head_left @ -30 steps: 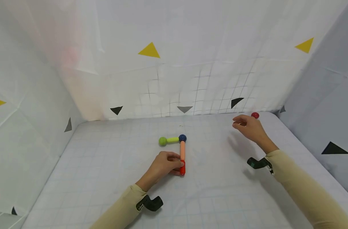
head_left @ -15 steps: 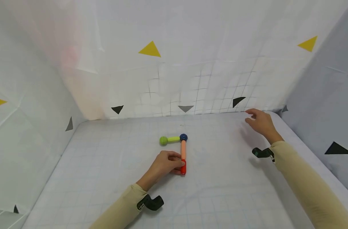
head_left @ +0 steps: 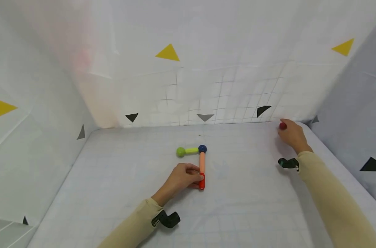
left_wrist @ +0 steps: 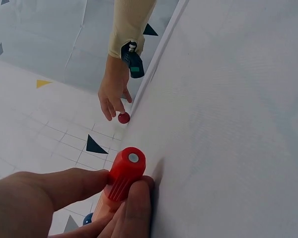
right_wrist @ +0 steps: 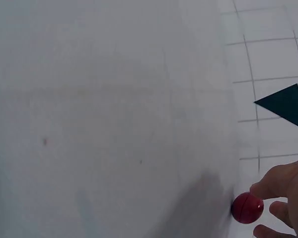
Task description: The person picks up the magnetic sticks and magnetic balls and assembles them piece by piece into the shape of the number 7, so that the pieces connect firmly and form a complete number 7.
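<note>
My left hand (head_left: 185, 176) pinches a red magnetic stick (head_left: 202, 182) between thumb and fingers. A silver disc shows on the stick's ribbed end in the left wrist view. The red stick lines up with an orange stick (head_left: 202, 162), which meets a blue ball (head_left: 202, 148). From that ball a yellow-green stick (head_left: 192, 150) runs left to a green ball (head_left: 180, 152). At the back right, my right hand (head_left: 293, 135) is at a red ball (head_left: 282, 126). One fingertip touches the ball in the right wrist view, while the other digits stand apart from it.
A white sheet covers the table (head_left: 237, 199), and white cloth walls (head_left: 222, 34) rise at the back and sides. The red ball sits by the foot of the back wall. Yellow and dark triangles mark the walls. Each wrist wears a black camera mount (head_left: 170, 219).
My right hand has moved right and back to the red ball, its fingertips now right at it. My left hand keeps its pinch on the red magnetic stick. The head view has shifted slightly.
</note>
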`<control>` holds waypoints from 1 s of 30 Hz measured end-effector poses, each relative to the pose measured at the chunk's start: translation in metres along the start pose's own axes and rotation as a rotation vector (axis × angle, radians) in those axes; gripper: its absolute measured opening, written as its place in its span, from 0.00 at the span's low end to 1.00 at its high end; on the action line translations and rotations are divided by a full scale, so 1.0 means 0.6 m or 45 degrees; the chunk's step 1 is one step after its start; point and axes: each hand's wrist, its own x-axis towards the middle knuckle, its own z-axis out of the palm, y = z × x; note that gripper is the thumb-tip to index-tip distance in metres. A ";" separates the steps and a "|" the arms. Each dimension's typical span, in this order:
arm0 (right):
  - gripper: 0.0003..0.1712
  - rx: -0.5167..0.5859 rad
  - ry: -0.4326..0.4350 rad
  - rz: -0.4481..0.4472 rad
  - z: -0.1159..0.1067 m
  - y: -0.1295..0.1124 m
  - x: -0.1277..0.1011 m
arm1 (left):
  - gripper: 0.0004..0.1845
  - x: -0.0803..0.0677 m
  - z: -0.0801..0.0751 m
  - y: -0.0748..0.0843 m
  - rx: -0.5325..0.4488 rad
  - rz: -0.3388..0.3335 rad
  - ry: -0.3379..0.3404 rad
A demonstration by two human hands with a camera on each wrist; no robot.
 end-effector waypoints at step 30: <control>0.24 -0.044 0.053 -0.001 0.012 0.064 0.014 | 0.19 0.004 0.008 0.001 0.012 0.008 -0.011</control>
